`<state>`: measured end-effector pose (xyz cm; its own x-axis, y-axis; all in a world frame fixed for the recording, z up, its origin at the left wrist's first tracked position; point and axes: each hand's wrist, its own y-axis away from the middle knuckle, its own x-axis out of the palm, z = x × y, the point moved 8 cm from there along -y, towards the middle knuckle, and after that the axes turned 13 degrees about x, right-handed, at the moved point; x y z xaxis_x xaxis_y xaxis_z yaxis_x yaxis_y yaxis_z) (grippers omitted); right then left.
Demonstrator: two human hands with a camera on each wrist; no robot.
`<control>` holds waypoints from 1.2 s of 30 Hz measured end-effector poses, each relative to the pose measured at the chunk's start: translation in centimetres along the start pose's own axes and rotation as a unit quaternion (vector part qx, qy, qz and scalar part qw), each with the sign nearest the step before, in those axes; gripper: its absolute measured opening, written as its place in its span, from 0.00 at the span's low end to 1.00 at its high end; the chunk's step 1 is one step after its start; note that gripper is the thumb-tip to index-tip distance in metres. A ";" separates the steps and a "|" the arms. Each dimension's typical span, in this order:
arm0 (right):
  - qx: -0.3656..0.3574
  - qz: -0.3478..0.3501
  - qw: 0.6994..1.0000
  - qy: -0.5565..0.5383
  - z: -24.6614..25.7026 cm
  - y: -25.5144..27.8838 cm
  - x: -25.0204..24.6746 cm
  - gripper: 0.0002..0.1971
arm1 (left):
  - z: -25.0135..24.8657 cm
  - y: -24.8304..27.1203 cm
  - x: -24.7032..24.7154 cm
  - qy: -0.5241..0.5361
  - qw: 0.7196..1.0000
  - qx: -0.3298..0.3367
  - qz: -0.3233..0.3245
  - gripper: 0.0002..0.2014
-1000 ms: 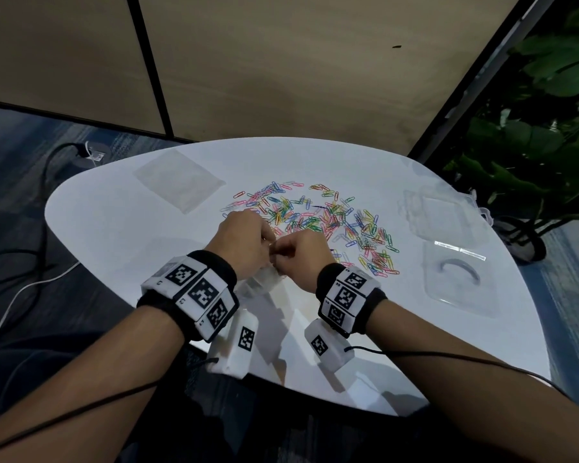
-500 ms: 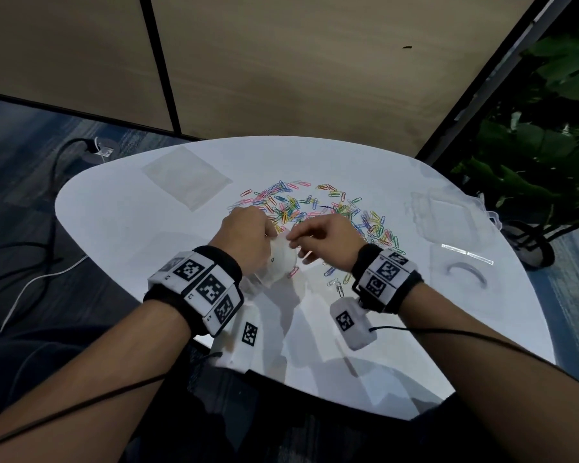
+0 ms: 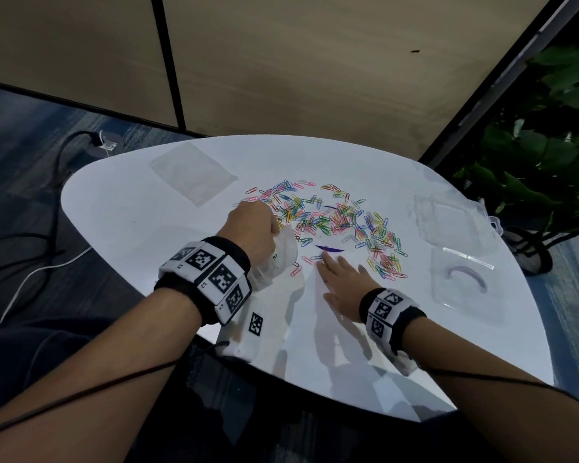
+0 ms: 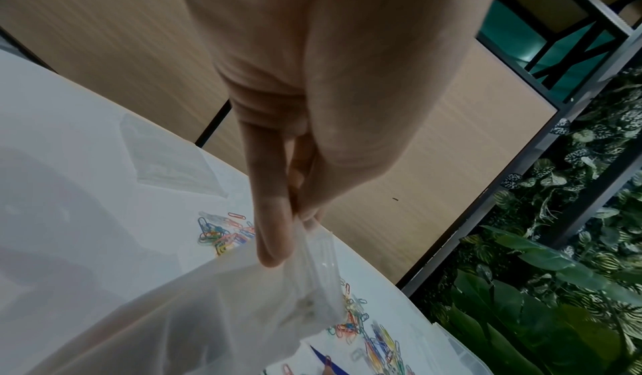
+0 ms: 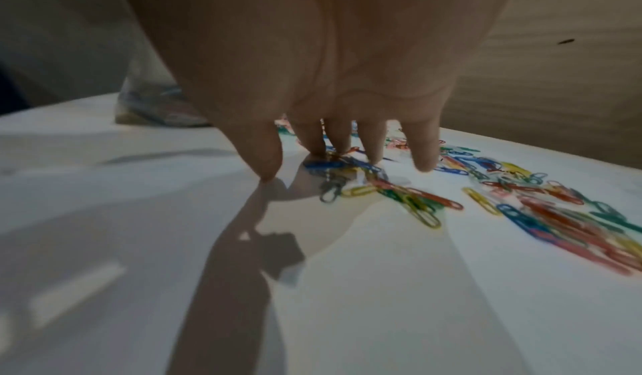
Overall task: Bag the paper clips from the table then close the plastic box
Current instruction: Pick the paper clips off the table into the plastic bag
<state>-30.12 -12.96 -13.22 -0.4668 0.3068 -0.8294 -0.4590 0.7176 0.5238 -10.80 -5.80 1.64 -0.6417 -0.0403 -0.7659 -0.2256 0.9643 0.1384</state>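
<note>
Coloured paper clips [image 3: 331, 222] lie scattered in an arc across the middle of the white table [image 3: 131, 222]. My left hand [image 3: 253, 228] pinches the rim of a clear plastic bag [image 3: 278, 259] [image 4: 215, 307] at the pile's left edge, thumb and fingers closed on its mouth. A few clips show at the bag's bottom [image 5: 156, 106]. My right hand [image 3: 340, 279] lies spread on the table, fingers straight, fingertips [image 5: 314, 147] touching the nearest clips [image 5: 347, 172]. The clear plastic box [image 3: 462, 282] sits open at the right, its lid [image 3: 445, 218] behind it.
A second empty clear bag [image 3: 193, 172] lies flat at the table's far left. Leafy plants [image 3: 549, 155] stand past the right edge, a wooden wall panel [image 3: 281, 61] behind. Cables [image 3: 30, 255] run over the floor at left.
My right hand has let go of the bag, moved right and forward, and flattened onto the table at the clips. The left hand keeps the bag and has shifted slightly forward.
</note>
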 end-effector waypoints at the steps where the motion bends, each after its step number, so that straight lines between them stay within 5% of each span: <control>1: 0.009 -0.012 1.000 0.003 -0.4 0.0 0.5 0.34 | -0.1 0.0 0.0 -0.001 1.000 0.001 0.002 0.15; 7: -0.009 -0.059 0.997 -0.044 -0.5 -0.6 1.2 0.37 | -0.4 0.2 0.5 0.002 1.000 0.001 0.012 0.15; 13: 0.000 -0.145 0.989 -0.027 -0.6 -1.2 -0.8 0.10 | -0.2 0.2 0.3 -0.003 1.000 -0.001 -0.004 0.16; 17: 0.098 -0.130 0.969 -0.187 -4.2 -2.0 -3.3 0.08 | -0.2 0.1 0.3 -0.002 1.000 0.000 -0.001 0.16; 21: 0.202 -0.075 0.902 -0.374 -8.9 -2.4 -4.0 0.05 | -0.1 0.0 0.4 -0.002 1.000 -0.003 0.005 0.15; 23: 0.222 -0.057 0.846 -0.482 -10.0 -2.3 -4.6 0.01 | 0.0 0.0 0.4 0.000 1.000 -0.005 0.011 0.15; 27: 0.124 -0.024 0.675 -0.727 -7.0 -1.1 -8.1 0.04 | -0.2 0.0 0.5 0.001 1.000 -0.003 0.014 0.15; 29: 0.056 0.002 0.630 -0.775 -3.6 0.5 -10.3 0.05 | -0.4 0.0 0.6 0.005 1.000 -0.002 0.010 0.15; 32: -0.005 0.000 0.651 -0.759 0.6 2.4 -11.6 0.05 | -0.3 0.0 0.9 0.023 1.000 -0.003 0.000 0.14; 36: 0.009 -0.088 0.793 -0.603 3.1 3.1 -11.4 0.03 | 0.0 -0.3 1.2 0.058 0.998 -0.005 -0.007 0.11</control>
<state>-23.91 -12.32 -2.75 0.6707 0.5687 -0.4762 -0.4217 0.8205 0.3859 -11.55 -6.12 0.67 -0.7184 -0.0838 -0.6906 -0.2414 0.9610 0.1346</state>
